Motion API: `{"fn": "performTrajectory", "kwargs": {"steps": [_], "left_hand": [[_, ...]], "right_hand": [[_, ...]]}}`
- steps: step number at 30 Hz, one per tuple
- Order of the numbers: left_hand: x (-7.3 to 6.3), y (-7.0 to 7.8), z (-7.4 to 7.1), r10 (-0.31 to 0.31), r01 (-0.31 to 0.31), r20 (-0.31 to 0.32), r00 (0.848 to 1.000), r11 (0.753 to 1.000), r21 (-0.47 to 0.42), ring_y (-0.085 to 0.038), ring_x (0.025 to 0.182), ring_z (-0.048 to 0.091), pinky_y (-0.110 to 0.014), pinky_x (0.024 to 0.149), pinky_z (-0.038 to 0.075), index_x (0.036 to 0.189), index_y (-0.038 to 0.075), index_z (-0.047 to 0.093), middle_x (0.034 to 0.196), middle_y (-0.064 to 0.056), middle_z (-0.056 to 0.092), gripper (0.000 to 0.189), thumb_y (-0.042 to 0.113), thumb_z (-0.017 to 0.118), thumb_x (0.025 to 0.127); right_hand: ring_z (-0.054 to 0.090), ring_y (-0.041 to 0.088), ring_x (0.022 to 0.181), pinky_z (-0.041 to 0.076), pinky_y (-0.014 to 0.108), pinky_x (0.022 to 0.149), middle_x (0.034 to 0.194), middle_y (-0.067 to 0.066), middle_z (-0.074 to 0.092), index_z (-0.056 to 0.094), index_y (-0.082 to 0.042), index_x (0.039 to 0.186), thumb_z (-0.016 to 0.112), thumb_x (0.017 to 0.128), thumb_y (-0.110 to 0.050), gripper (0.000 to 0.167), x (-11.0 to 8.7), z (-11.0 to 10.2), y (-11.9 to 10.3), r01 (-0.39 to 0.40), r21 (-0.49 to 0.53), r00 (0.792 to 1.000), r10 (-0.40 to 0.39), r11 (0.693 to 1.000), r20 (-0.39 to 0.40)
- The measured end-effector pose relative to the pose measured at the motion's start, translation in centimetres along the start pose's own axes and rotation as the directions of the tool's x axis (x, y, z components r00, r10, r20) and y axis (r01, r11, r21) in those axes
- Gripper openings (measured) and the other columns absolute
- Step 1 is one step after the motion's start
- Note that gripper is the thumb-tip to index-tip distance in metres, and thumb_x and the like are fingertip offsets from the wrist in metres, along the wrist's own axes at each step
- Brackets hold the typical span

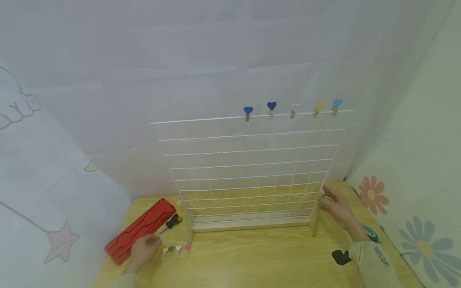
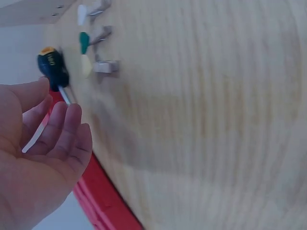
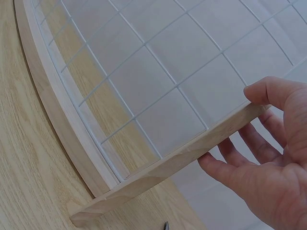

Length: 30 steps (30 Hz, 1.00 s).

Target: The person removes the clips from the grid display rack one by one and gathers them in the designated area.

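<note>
My right hand grips the right wooden side post of a white wire grid stand, thumb on one side and fingers on the other. Heart-topped clothespins, including a dark blue one and a light blue one, are clipped along the right part of the grid's top wire. At the lower left, my left hand is just above the table with loosely bent fingers and nothing in them. Beside it lies a short row of heart clothespins: yellow, green, white and pink.
A red molded tray lies along the table's left side, with a black-and-yellow screwdriver beside it. Near the right sleeve are a black flat object and a teal round item. Pale fabric walls surround the wooden table.
</note>
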<state>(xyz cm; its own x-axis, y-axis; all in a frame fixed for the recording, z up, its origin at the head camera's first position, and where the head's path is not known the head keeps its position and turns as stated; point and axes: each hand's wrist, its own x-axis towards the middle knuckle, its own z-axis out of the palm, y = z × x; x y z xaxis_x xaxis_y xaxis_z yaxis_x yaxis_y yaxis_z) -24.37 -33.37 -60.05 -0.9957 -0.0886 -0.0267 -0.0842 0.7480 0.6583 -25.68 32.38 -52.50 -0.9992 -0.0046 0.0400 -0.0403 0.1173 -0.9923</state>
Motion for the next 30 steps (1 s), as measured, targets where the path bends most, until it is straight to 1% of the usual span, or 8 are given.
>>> {"fn": "performTrajectory", "kwargs": {"steps": [4,7,11,17,21,23,26,30], "left_hand": [[0.0,2.1,-1.3,0.055,-0.056,-0.048,0.997,0.998,-0.005,-0.024,0.084,0.066,-0.032,0.071,0.051,0.101,-0.002,0.069,0.090,-0.011,0.070,0.023,0.016,0.071,0.086],[0.3,4.2,-2.2,0.065,-0.067,-0.068,0.996,0.997,-0.026,-0.024,0.088,0.067,-0.030,0.073,0.051,0.104,0.001,0.069,0.094,-0.010,0.071,0.028,0.023,0.073,0.086],[0.5,6.6,-2.9,0.096,-0.099,-0.032,0.995,0.989,-0.112,-0.018,0.088,0.067,-0.027,0.072,0.051,0.105,0.004,0.070,0.097,-0.007,0.071,0.034,0.031,0.074,0.085],[0.4,10.6,-3.8,0.216,-0.209,0.009,0.976,0.953,-0.220,-0.012,0.081,0.066,-0.026,0.067,0.053,0.101,0.007,0.069,0.095,-0.006,0.070,0.025,0.024,0.076,0.084],[0.4,13.8,-4.6,0.309,-0.292,0.032,0.950,0.923,-0.252,-0.012,0.081,0.066,-0.025,0.070,0.053,0.102,0.004,0.069,0.093,-0.005,0.070,0.025,0.021,0.076,0.084],[0.5,15.5,-5.2,0.361,-0.340,0.039,0.932,0.903,-0.262,-0.013,0.082,0.066,-0.024,0.072,0.053,0.103,0.003,0.069,0.092,-0.005,0.070,0.026,0.020,0.075,0.085],[0.5,18.1,-6.3,0.435,-0.409,0.043,0.900,0.873,-0.266,-0.015,0.079,0.066,-0.025,0.069,0.053,0.103,0.002,0.068,0.091,-0.005,0.069,0.022,0.017,0.072,0.087],[0.7,21.8,-8.0,0.531,-0.508,0.025,0.847,0.822,-0.258,-0.016,0.075,0.065,-0.026,0.066,0.052,0.103,0.003,0.068,0.088,-0.005,0.070,0.018,0.013,0.071,0.088]], "right_hand": [[0.056,-0.004,0.098,0.051,0.024,0.084,0.138,0.024,0.033,0.014,0.008,0.149,0.056,0.098,-0.015,0.070,-0.1,0.1,-0.1,0.007,-0.006,1.000,-0.007,1.000,-0.001],[0.057,-0.003,0.098,0.051,0.025,0.084,0.134,0.021,0.036,0.015,0.008,0.149,0.056,0.098,-0.015,0.069,-0.1,0.1,-0.2,0.012,-0.007,1.000,-0.012,1.000,-0.003],[0.055,-0.004,0.098,0.051,0.024,0.084,0.138,0.027,0.032,0.014,0.008,0.149,0.055,0.098,-0.015,0.069,-0.1,0.0,-0.4,0.009,-0.007,1.000,-0.009,1.000,0.004],[0.054,-0.007,0.097,0.050,0.022,0.084,0.142,0.032,0.025,0.012,0.009,0.149,0.054,0.099,-0.015,0.070,-0.2,0.0,-0.4,0.005,-0.003,1.000,-0.005,1.000,0.016],[0.054,-0.007,0.098,0.050,0.021,0.083,0.143,0.032,0.024,0.011,0.008,0.149,0.054,0.099,-0.014,0.070,-0.3,-0.1,-0.3,0.004,0.002,1.000,-0.004,1.000,0.017],[0.054,-0.006,0.098,0.050,0.022,0.084,0.143,0.031,0.024,0.011,0.008,0.149,0.054,0.099,-0.014,0.070,-0.3,-0.1,-0.3,0.000,0.005,1.000,0.000,1.000,0.017],[0.055,-0.005,0.098,0.050,0.023,0.084,0.142,0.029,0.026,0.012,0.007,0.150,0.054,0.099,-0.014,0.070,-0.3,-0.1,-0.3,-0.003,0.002,1.000,0.003,1.000,0.016],[0.055,-0.003,0.098,0.050,0.024,0.085,0.140,0.029,0.027,0.012,0.007,0.150,0.055,0.098,-0.015,0.070,-0.3,-0.1,-0.5,0.004,0.000,1.000,-0.004,1.000,0.022]]}}
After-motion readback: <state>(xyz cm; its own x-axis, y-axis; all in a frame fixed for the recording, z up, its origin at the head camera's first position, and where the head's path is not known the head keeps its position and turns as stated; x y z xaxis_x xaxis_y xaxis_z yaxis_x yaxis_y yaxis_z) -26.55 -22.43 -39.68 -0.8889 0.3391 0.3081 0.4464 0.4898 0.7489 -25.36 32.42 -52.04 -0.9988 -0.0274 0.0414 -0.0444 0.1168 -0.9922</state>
